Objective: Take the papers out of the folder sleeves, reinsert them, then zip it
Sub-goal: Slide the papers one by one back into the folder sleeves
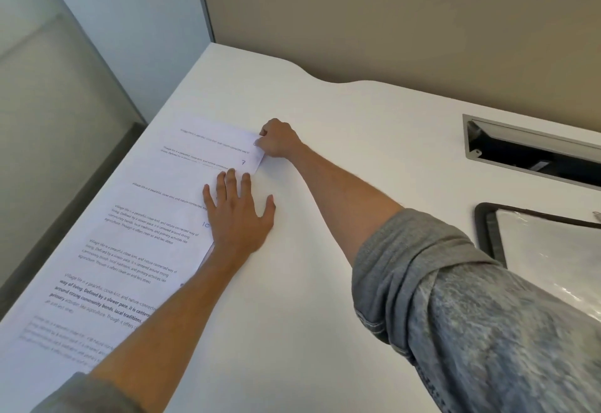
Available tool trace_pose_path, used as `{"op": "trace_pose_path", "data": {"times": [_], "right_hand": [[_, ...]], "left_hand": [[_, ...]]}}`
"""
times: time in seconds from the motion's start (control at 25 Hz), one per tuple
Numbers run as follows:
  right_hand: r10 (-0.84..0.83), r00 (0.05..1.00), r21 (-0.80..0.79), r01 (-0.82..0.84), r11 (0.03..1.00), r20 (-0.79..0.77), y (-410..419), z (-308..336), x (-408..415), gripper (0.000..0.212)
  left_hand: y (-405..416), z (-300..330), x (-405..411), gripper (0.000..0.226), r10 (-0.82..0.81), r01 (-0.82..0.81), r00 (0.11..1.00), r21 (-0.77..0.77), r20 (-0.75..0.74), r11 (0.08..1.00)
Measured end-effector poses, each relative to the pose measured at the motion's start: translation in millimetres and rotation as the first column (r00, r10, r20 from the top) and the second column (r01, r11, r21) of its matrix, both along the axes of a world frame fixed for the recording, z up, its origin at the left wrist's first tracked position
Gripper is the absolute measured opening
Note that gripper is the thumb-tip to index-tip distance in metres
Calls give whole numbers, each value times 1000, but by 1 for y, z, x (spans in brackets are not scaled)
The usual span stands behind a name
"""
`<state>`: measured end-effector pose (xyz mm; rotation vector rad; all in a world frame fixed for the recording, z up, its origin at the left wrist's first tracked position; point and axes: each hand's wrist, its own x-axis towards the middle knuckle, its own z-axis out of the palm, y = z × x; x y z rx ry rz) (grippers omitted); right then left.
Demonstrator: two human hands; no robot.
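Several printed papers [143,237] lie fanned in an overlapping row along the left side of the white desk [325,282]. My left hand [239,214] rests flat with spread fingers on the right edge of the row. Farther back, my right hand [278,139] pinches the right corner of the farthest sheet [214,149], which bears a handwritten 7. The open folder [536,243], dark-edged with a clear plastic sleeve showing, lies at the right edge of the view, apart from both hands.
A grey-framed cable slot [527,149] is cut into the desk at the back right. A beige partition [390,22] runs behind the desk, whose left edge drops off beside the papers.
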<state>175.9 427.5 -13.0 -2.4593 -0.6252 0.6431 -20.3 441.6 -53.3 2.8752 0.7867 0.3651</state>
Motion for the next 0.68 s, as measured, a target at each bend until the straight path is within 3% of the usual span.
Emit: {"op": "trace_pose_path", "data": {"times": [0.16,0.36,0.56,0.68], "right_hand": [[-228,974,170,223,960,10,-58,7,8,9],[-574,816,325,561,761,-65,-190,-4,-16,13],[-639,692,347,722,599,-337,-273,8,-60,18],[-674,658,283,753,595,-336,-274,20,-53,31]], "left_hand": [[0,1,0,67,-9,9,1000,9,-14,1000],[0,3,-1,64,-55,55,998,7,-15,998],[4,3,-1,57,-313,311,949,37,43,950],[6,2,-1,56,-488,487,872,35,44,873]]}}
